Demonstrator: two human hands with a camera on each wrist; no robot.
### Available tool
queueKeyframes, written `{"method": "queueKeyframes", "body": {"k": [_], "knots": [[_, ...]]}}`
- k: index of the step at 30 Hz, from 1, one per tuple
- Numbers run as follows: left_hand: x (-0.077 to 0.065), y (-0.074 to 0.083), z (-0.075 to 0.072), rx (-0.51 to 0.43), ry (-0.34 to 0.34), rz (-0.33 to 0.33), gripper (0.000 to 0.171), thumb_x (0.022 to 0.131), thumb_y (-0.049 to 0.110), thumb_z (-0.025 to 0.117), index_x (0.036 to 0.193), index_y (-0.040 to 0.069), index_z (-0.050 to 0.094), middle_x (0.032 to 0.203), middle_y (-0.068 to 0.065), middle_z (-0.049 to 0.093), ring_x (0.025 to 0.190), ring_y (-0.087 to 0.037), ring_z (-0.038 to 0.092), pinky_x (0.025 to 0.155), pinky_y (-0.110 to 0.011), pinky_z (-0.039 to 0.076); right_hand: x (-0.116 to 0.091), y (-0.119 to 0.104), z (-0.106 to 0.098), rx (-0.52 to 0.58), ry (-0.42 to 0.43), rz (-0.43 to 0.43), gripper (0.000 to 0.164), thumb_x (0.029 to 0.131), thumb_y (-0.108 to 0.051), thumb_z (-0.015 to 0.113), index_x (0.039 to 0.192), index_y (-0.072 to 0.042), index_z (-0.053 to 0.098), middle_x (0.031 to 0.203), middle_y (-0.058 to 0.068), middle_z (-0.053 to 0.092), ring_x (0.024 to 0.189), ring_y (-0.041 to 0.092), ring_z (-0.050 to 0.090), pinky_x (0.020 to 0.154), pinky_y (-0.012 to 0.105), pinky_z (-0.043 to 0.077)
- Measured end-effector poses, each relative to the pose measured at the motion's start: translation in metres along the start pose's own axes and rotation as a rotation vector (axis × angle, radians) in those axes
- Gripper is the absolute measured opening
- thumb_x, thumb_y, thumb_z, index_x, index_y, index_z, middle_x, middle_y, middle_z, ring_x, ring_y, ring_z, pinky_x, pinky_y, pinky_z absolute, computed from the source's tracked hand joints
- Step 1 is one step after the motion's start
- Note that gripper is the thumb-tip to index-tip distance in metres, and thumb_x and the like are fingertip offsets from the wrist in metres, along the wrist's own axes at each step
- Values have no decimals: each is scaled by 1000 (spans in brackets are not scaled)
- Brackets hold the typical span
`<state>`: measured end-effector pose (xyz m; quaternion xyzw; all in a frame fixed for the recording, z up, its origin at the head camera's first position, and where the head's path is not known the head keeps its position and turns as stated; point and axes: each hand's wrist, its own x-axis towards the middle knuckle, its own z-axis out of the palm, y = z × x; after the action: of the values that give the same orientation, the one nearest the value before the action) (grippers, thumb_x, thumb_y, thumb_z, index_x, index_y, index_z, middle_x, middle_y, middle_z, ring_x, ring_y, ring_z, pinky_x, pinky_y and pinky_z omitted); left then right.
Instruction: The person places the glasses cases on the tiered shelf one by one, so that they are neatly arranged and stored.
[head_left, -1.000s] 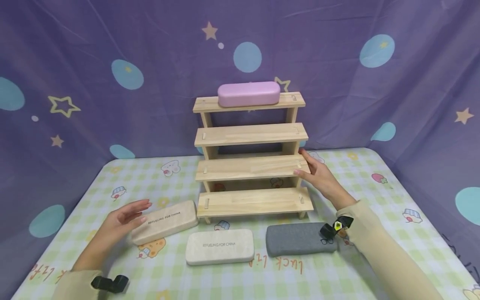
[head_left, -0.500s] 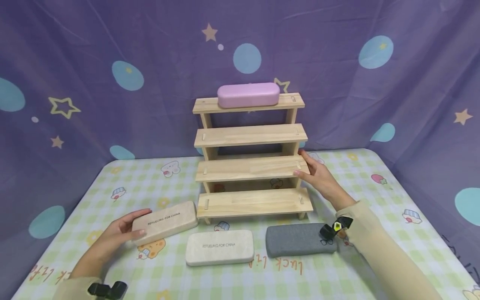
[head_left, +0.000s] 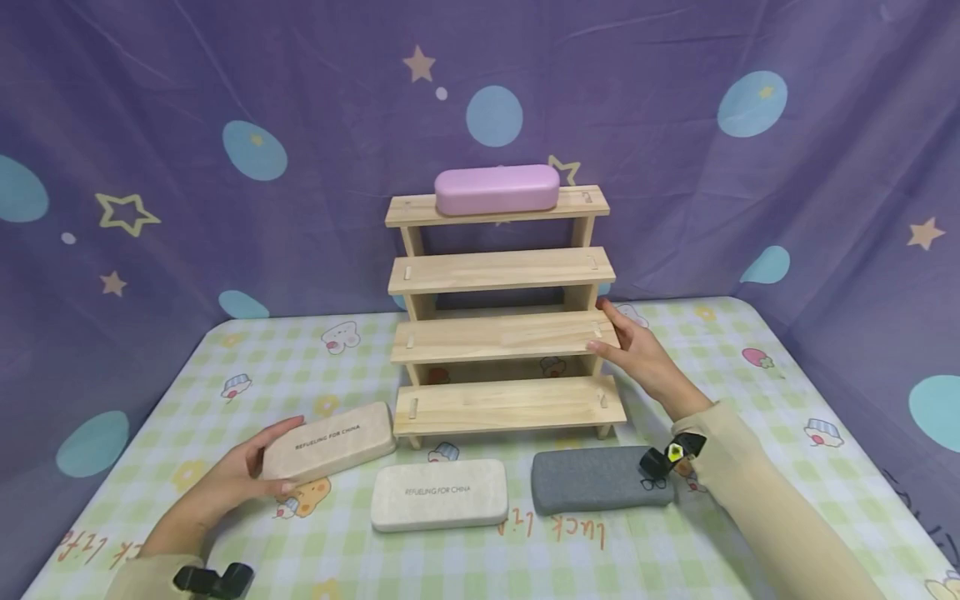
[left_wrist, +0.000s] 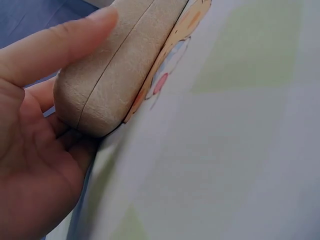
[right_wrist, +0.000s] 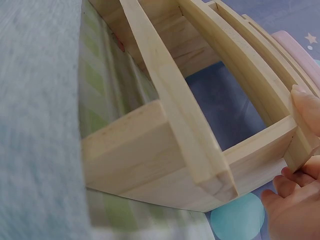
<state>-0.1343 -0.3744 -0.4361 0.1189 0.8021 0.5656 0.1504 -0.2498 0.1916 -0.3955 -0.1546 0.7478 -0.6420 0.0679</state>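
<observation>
My left hand [head_left: 225, 482] grips the left end of a beige glasses case [head_left: 330, 444], marked "REFUELING FOR CHINA", thumb on the near long side and fingers at the far side. In the left wrist view the thumb lies along the case's [left_wrist: 112, 65] seamed side, low over the cloth. The case lies at a slant, its right end close to a stepped wooden display shelf [head_left: 510, 404]. My right hand [head_left: 647, 357] holds the right end of the shelf's second board from the bottom, thumb on top; the right wrist view shows fingers [right_wrist: 287, 187] below that board.
A pale glasses case [head_left: 440, 496] and a grey fabric one [head_left: 588, 481] lie in front of the shelf, the grey one under my right wrist. A pink case [head_left: 497, 190] sits on the top board. A purple curtain [head_left: 315, 83] hangs behind the checked tablecloth [head_left: 750, 500].
The left hand, earlier loosely spread at the beige case's left end, has closed round that end. The right hand stays on the shelf, and the other cases have not moved.
</observation>
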Motion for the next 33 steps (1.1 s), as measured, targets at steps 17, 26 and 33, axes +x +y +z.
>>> {"method": "queueKeyframes", "body": {"k": [17, 26, 33], "knots": [[-1, -3, -3, 238, 75, 39, 85, 73, 4, 78, 146, 8, 35, 130, 23, 44, 108, 3, 48, 86, -11, 36, 1, 2, 0, 25, -3, -22, 79, 93, -8, 58, 150, -2, 3, 157, 12, 4, 143, 25, 9, 110, 30, 22], [0, 1, -3, 231, 131, 69, 77, 72, 0, 77, 141, 3, 42, 126, 24, 47, 107, 5, 49, 84, -11, 38, 2, 2, 0, 54, -13, -17, 78, 93, -4, 57, 150, -2, 3, 157, 10, 4, 143, 23, 8, 112, 37, 17], [1, 7, -3, 322, 169, 117, 76, 70, 3, 80, 138, 3, 46, 126, 25, 46, 107, 7, 47, 82, -10, 38, 1, 1, 0, 45, -12, -13, 78, 93, -5, 57, 150, -3, 3, 157, 9, 4, 143, 23, 8, 112, 37, 17]]}}
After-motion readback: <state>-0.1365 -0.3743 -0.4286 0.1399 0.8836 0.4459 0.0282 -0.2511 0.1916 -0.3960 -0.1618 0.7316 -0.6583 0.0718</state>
